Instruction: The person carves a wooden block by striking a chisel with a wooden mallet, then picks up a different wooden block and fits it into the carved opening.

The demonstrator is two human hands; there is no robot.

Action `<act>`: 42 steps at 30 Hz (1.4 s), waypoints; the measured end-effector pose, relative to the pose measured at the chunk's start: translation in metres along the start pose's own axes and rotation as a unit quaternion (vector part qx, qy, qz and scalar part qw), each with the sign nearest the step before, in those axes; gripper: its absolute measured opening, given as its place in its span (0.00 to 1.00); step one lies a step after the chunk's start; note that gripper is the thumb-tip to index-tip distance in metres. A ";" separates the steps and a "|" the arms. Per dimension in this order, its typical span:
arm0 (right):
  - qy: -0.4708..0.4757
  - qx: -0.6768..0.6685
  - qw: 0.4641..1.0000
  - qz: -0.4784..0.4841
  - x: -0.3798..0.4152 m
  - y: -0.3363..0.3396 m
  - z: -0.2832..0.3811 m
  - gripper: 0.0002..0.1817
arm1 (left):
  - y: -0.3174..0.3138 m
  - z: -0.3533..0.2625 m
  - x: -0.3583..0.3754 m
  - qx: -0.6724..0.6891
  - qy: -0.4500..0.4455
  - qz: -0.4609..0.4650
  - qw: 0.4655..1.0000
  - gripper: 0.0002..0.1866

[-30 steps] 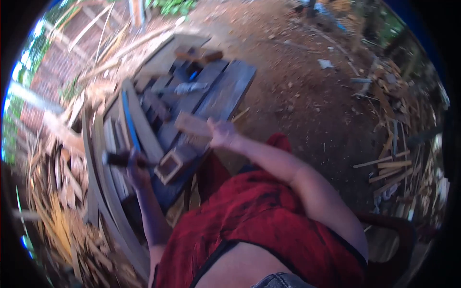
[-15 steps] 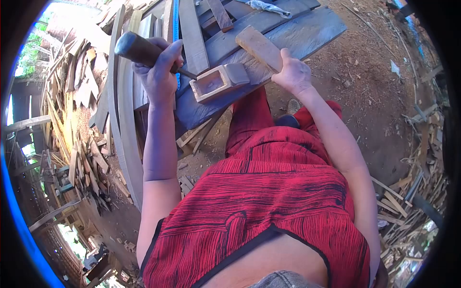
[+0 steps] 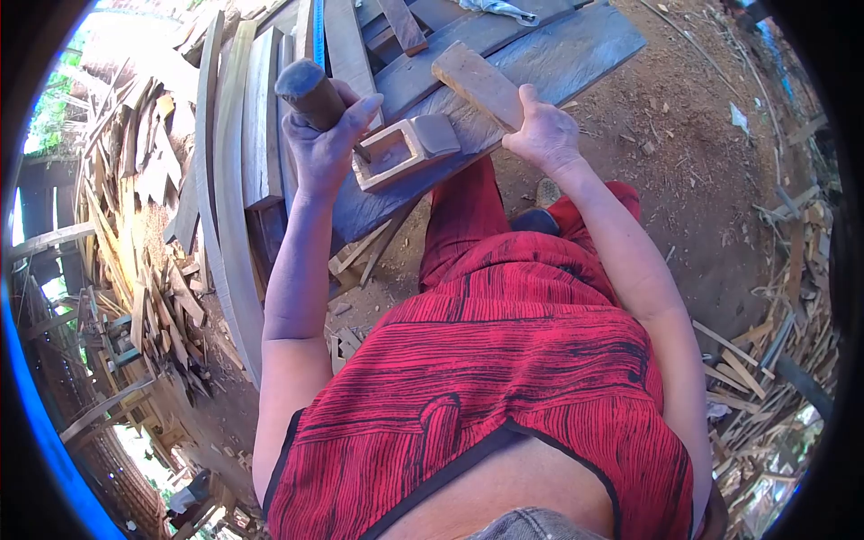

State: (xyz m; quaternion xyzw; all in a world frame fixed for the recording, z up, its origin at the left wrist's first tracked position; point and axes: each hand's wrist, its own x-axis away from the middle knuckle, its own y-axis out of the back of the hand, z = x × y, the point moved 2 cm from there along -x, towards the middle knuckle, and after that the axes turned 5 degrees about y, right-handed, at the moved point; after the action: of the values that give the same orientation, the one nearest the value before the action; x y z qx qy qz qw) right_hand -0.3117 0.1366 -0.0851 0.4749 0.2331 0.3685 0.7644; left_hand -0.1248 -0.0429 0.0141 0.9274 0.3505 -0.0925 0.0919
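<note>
My left hand is wrapped round the thick handle of a chisel, which leans with its blade pointing down to the right. The blade meets the left end of the recess in a hollowed wooden block. This block lies near the bench's front edge and has a rectangular opening framed by pale cut rims. To the right, my right hand grips the lower end of a flat wooden bat, its far end angled up and left above the bench.
The bench is made of worn planks, with a small dark wood strip and a crumpled plastic bag at the back. Long boards stand along the left. Scrap wood heaps beyond them, and shavings litter the dirt floor.
My left hand has moved right, bringing the chisel nearer the hollowed block and standing it steeper, its blade now at the recess. The bat and my right hand have shifted slightly left.
</note>
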 end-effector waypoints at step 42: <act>0.087 -0.436 0.896 -0.013 0.021 0.114 0.069 0.37 | 0.034 0.018 0.011 0.200 -0.057 -0.324 0.923 0.10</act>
State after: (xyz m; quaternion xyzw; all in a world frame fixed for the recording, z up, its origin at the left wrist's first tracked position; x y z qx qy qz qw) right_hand -0.2887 0.1463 0.0478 0.0574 0.1209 0.4634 0.8760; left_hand -0.0958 -0.0655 -0.0027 0.7556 0.6001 -0.2382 -0.1106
